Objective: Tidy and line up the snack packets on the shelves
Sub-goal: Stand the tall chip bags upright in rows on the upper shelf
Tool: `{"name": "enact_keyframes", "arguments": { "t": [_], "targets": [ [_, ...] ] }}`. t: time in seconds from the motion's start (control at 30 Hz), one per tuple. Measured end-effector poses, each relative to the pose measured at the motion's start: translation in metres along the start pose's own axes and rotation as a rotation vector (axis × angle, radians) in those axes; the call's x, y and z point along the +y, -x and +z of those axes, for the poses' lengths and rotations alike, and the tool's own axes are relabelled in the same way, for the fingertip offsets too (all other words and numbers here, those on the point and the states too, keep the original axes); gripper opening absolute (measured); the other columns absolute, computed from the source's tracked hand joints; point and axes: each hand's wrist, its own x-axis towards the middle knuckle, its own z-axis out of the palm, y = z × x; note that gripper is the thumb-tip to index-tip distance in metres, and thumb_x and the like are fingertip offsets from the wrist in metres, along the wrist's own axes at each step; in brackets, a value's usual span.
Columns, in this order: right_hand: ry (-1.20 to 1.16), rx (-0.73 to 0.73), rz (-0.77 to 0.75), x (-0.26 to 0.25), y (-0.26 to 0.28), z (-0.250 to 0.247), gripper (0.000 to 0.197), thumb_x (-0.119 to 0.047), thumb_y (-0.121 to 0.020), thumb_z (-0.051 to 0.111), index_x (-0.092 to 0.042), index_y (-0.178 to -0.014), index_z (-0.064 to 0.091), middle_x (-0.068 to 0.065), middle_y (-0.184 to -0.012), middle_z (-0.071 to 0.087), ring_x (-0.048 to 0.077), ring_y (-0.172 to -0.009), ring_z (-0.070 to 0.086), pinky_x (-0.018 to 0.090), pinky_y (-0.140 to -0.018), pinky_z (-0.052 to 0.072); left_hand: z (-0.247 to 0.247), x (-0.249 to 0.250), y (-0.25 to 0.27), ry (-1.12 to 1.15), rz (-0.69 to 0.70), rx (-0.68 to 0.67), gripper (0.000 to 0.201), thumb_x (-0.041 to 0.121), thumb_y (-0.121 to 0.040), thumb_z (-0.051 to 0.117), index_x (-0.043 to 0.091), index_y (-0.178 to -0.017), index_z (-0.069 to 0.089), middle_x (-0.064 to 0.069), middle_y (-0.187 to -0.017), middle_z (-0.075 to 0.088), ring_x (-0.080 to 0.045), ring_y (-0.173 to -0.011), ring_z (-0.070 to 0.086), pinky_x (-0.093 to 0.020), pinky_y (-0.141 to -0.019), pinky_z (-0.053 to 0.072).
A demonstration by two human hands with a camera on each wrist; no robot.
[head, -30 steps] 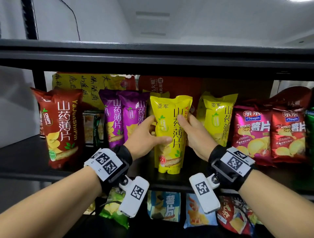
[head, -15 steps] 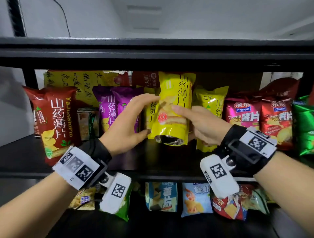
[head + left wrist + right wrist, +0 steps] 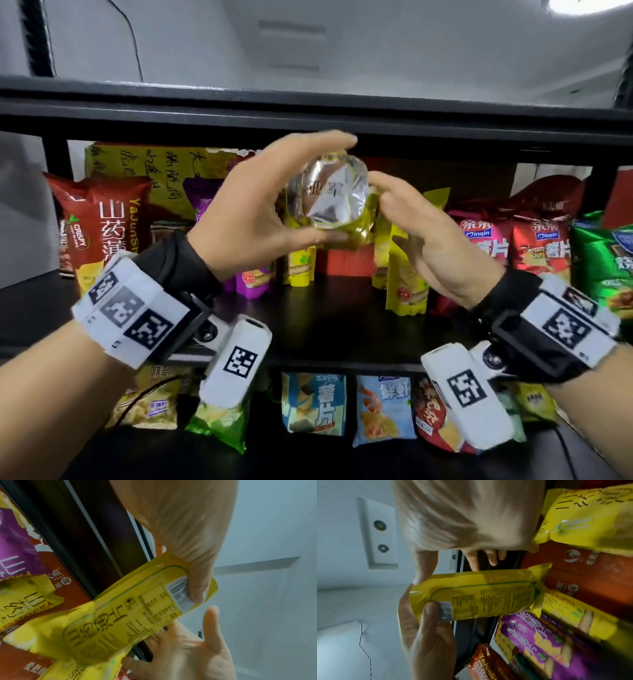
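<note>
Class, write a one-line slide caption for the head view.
Left hand grips a yellow foil snack packet end-on; open right hand beside it.

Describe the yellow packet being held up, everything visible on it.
The yellow packet is a glossy foil-look pouch, lifted off the shelf and tipped lengthwise toward the head camera, so its silvery bottom gusset faces that view. The wrist views show its back panel: green outlined oval, dense black print, a white barcode near one end, crimped seals. The left hand grips it, thumb over the barcode, fingers round the far side. The right hand is beside it with straight fingers; contact is unclear. It hangs before the shelved packets.
</note>
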Motion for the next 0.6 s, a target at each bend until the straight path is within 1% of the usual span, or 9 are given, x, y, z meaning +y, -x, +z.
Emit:
{"name": "enact_keyframes", "arguments": {
  "t": [0.07, 0.13, 0.17, 0.23, 0.33, 0.4, 0.5, 0.53, 0.6],
  "targets": [
    [-0.02, -0.13, -0.067, 0.001, 0.004, 0.004, 0.072, -0.027, -0.075, 0.07, -0.014, -0.142, 0.044, 0.007, -0.142, 0.054, 0.022, -0.132, 0.05, 0.045, -0.111, 0.04, -0.003, 0.001, -0.005, 0.061, -0.031, 0.07, 0.066, 0.034, -0.075, 0.087, 0.021, -0.13, 0.052, 0.014, -0.127, 0.058, -0.005, -0.122, 0.057, -0.023, -0.103, 0.044],
    [0.02, -0.187, -0.091, 0.003, 0.005, 0.011, 0.067, -0.004, -0.074, 0.076, -0.009, -0.136, 0.049, 0.009, -0.129, 0.064, 0.022, -0.118, 0.062, 0.036, -0.097, 0.053, 0.0, 0.002, -0.009, 0.055, -0.02, 0.123, 0.049, 0.034, -0.078, 0.085, 0.017, -0.118, 0.06, 0.007, -0.122, 0.061, -0.011, -0.116, 0.059, -0.026, -0.1, 0.045],
    [0.041, -0.175, -0.107, 0.006, 0.004, 0.014, 0.064, 0.003, -0.073, 0.077, -0.008, -0.131, 0.052, 0.008, -0.122, 0.068, 0.019, -0.11, 0.067, 0.03, -0.088, 0.056, 0.003, 0.001, -0.01, 0.057, -0.021, 0.146, 0.043, 0.033, -0.079, 0.084, 0.013, -0.112, 0.066, 0.0, -0.12, 0.064, -0.014, -0.115, 0.06, -0.027, -0.1, 0.045],
    [0.046, -0.13, -0.133, 0.014, 0.003, 0.02, 0.056, 0.006, -0.071, 0.077, -0.012, -0.121, 0.059, 0.001, -0.109, 0.072, 0.011, -0.098, 0.071, 0.022, -0.077, 0.057, 0.009, -0.001, -0.01, 0.098, -0.068, 0.197, 0.035, 0.029, -0.079, 0.083, 0.007, -0.105, 0.072, -0.009, -0.116, 0.067, -0.018, -0.112, 0.063, -0.027, -0.098, 0.046],
    [-0.005, -0.118, -0.13, 0.025, 0.0, 0.027, 0.046, -0.009, -0.065, 0.077, -0.017, -0.109, 0.063, -0.004, -0.098, 0.075, 0.01, -0.092, 0.072, 0.021, -0.073, 0.056, 0.017, -0.003, -0.009, 0.161, -0.171, 0.253, 0.023, 0.023, -0.084, 0.078, 0.011, -0.103, 0.073, -0.011, -0.11, 0.07, -0.021, -0.108, 0.066, -0.031, -0.094, 0.05],
    [0.019, -0.115, -0.122, 0.03, -0.002, 0.028, 0.041, -0.023, -0.068, 0.075, -0.023, -0.108, 0.064, -0.009, -0.098, 0.076, 0.008, -0.094, 0.071, 0.019, -0.076, 0.055, 0.021, -0.005, -0.009, 0.182, -0.25, 0.292, 0.018, 0.022, -0.086, 0.075, 0.012, -0.101, 0.072, -0.009, -0.107, 0.07, -0.021, -0.103, 0.067, -0.035, -0.091, 0.053],
    [0.098, -0.109, -0.096, 0.039, -0.005, 0.031, 0.045, -0.051, -0.074, 0.061, -0.031, -0.114, 0.061, -0.015, -0.111, 0.071, 0.002, -0.107, 0.066, 0.017, -0.088, 0.051, 0.025, -0.008, -0.01, 0.188, -0.35, 0.35, 0.015, 0.025, -0.088, 0.073, 0.015, -0.099, 0.071, -0.006, -0.103, 0.07, -0.011, -0.094, 0.064, -0.028, -0.083, 0.052],
    [0.087, -0.115, -0.068, 0.045, -0.006, 0.03, 0.048, -0.056, -0.078, 0.054, -0.032, -0.119, 0.059, -0.019, -0.115, 0.068, -0.002, -0.11, 0.063, 0.015, -0.092, 0.049, 0.025, -0.01, -0.01, 0.167, -0.36, 0.374, 0.014, 0.026, -0.089, 0.073, 0.016, -0.098, 0.071, -0.006, -0.103, 0.069, -0.01, -0.095, 0.063, -0.024, -0.083, 0.05],
    [0.014, -0.117, 0.026, 0.057, -0.009, 0.031, 0.049, -0.056, -0.092, 0.037, -0.031, -0.133, 0.05, -0.033, -0.118, 0.062, -0.018, -0.112, 0.053, 0.005, -0.096, 0.041, 0.024, -0.011, -0.01, 0.104, -0.338, 0.433, 0.015, 0.026, -0.089, 0.073, 0.014, -0.098, 0.071, -0.009, -0.107, 0.066, -0.01, -0.101, 0.06, -0.018, -0.087, 0.045]
  ]
}}
